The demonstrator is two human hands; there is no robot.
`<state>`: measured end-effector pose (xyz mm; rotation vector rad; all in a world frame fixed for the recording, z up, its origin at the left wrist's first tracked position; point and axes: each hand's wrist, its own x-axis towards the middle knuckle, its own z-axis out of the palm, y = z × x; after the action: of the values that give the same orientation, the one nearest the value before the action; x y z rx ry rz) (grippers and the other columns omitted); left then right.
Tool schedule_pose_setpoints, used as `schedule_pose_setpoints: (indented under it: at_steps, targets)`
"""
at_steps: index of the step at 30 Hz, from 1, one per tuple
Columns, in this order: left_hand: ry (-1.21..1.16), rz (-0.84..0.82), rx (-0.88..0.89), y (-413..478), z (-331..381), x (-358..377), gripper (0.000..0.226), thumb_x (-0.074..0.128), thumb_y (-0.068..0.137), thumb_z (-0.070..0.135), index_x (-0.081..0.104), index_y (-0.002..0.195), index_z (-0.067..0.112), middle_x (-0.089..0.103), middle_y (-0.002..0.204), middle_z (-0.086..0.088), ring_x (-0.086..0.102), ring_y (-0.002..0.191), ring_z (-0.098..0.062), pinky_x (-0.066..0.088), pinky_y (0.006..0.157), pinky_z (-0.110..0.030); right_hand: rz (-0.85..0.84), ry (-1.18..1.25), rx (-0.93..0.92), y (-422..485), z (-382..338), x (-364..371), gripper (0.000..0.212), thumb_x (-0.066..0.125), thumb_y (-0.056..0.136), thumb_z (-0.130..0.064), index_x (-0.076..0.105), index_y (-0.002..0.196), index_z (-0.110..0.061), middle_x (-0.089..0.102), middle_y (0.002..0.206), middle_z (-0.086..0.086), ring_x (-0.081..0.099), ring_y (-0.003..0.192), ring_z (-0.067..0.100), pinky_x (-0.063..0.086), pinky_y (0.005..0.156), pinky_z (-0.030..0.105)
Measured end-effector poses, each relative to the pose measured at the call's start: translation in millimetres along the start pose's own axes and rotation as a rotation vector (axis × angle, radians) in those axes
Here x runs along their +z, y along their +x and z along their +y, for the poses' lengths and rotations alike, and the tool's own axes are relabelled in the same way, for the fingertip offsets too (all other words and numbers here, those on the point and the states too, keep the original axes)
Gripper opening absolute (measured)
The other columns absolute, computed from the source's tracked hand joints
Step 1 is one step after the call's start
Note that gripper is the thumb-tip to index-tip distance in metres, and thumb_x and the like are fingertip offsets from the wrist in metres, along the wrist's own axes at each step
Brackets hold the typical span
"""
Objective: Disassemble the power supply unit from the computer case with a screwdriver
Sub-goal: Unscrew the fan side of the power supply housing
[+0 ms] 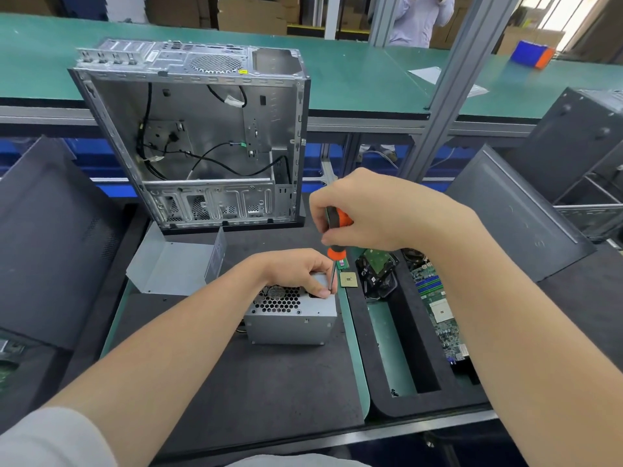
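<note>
- Judging from the layout, removal is done: the power supply unit [291, 320] is set on the mat [269, 382], outside the computer case [202, 129].
- Its top is gripped by the left hand [293, 269]; the screwdriver [338, 220], clasped in the right hand [367, 210], is applied at its corner, so some unscrewing seems left.

Bright even light, soft shadows, wide-angle edge distortion.

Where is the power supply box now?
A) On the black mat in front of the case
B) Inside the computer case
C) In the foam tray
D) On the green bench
A: the power supply box sits on the black mat, in front of the open computer case, with the left hand gripping its top.
</note>
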<state>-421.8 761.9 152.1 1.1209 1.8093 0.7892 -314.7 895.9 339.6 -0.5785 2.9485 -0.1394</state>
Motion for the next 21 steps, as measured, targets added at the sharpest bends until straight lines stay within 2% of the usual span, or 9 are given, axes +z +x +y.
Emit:
schedule_pose_setpoints:
  at_steps: [4, 8, 10, 11, 12, 14, 16, 18, 21]
  targets:
    - [-0.014, -0.018, 0.012, 1, 0, 0, 0.010, 0.071, 0.095, 0.005, 0.070, 0.102, 0.012, 0.066, 0.073, 0.027, 0.058, 0.067, 0.007, 0.043, 0.065, -0.006, -0.077, 0.039, -0.034, -3, 7, -7, 0.027, 0.077, 0.085, -0.016, 0.062, 0.094, -0.036, 0.065, 0.084, -0.018, 0.055, 0.079, -0.005, 0.047, 0.068, 0.030]
    - [-0.038, -0.017, 0.003, 2, -2, 0, 0.009, 0.071, 0.094, 0.001, 0.068, 0.101, 0.006, 0.068, 0.073, 0.026, 0.059, 0.066, 0.007, 0.044, 0.064, -0.007, -0.109, 0.051, -0.064, -5, 12, -14, 0.041, 0.070, 0.077, -0.002, 0.065, 0.099, -0.036, 0.066, 0.091, -0.022, 0.059, 0.087, -0.004, 0.052, 0.073, 0.034]
    - [-0.035, -0.012, -0.001, 3, -4, 0, 0.009, 0.071, 0.095, 0.002, 0.068, 0.103, 0.001, 0.068, 0.074, 0.027, 0.059, 0.067, 0.008, 0.045, 0.064, -0.007, -0.115, 0.027, -0.053, -5, 12, -12, 0.028, 0.072, 0.082, -0.016, 0.063, 0.099, -0.036, 0.065, 0.091, -0.021, 0.057, 0.087, 0.001, 0.053, 0.074, 0.035]
    - [-0.034, -0.007, -0.005, 3, -5, 0, 0.011, 0.071, 0.095, 0.003, 0.068, 0.104, 0.000, 0.068, 0.076, 0.027, 0.059, 0.068, 0.008, 0.045, 0.065, -0.007, -0.096, 0.000, -0.038, -5, 10, -8, 0.017, 0.073, 0.085, -0.033, 0.061, 0.097, -0.035, 0.063, 0.089, -0.019, 0.055, 0.085, 0.003, 0.052, 0.073, 0.036]
    - [-0.033, -0.001, -0.010, 3, -5, 0, 0.013, 0.071, 0.095, 0.004, 0.067, 0.106, -0.002, 0.068, 0.077, 0.028, 0.059, 0.068, 0.008, 0.045, 0.066, -0.007, -0.055, -0.037, 0.004, -3, 9, -3, 0.021, 0.069, 0.087, -0.051, 0.059, 0.092, -0.033, 0.061, 0.084, -0.016, 0.054, 0.081, 0.005, 0.051, 0.068, 0.036]
    - [-0.026, 0.002, -0.010, 4, -5, -1, 0.014, 0.071, 0.095, 0.004, 0.067, 0.106, -0.002, 0.068, 0.078, 0.027, 0.059, 0.068, 0.007, 0.044, 0.066, -0.008, 0.075, -0.134, 0.142, 3, 6, 7, 0.052, 0.053, 0.087, -0.076, 0.056, 0.081, -0.024, 0.055, 0.073, -0.008, 0.053, 0.068, 0.011, 0.043, 0.053, 0.031]
    - [-0.019, 0.001, -0.014, 4, -5, -1, 0.009, 0.071, 0.095, 0.006, 0.068, 0.103, 0.002, 0.068, 0.078, 0.026, 0.058, 0.068, 0.004, 0.044, 0.064, -0.009, 0.155, -0.235, 0.271, 9, 2, 12, 0.067, 0.043, 0.090, -0.081, 0.052, 0.075, -0.016, 0.049, 0.070, 0.000, 0.049, 0.058, 0.017, 0.033, 0.048, 0.027]
    - [-0.038, 0.001, -0.017, 4, -4, 0, 0.007, 0.071, 0.095, 0.004, 0.068, 0.101, 0.005, 0.068, 0.078, 0.026, 0.058, 0.066, 0.004, 0.044, 0.063, -0.009, 0.149, -0.226, 0.289, 14, 2, 15, 0.059, 0.050, 0.095, -0.070, 0.053, 0.079, -0.014, 0.046, 0.072, 0.001, 0.049, 0.058, 0.020, 0.032, 0.048, 0.027]
    - [-0.040, 0.003, -0.008, 4, -5, 0, 0.009, 0.072, 0.095, 0.003, 0.067, 0.102, 0.003, 0.067, 0.077, 0.024, 0.058, 0.068, 0.001, 0.045, 0.066, -0.013, 0.072, -0.129, 0.161, 13, 3, 11, 0.029, 0.063, 0.098, -0.047, 0.061, 0.089, -0.020, 0.051, 0.075, -0.007, 0.061, 0.073, 0.022, 0.049, 0.056, 0.034]
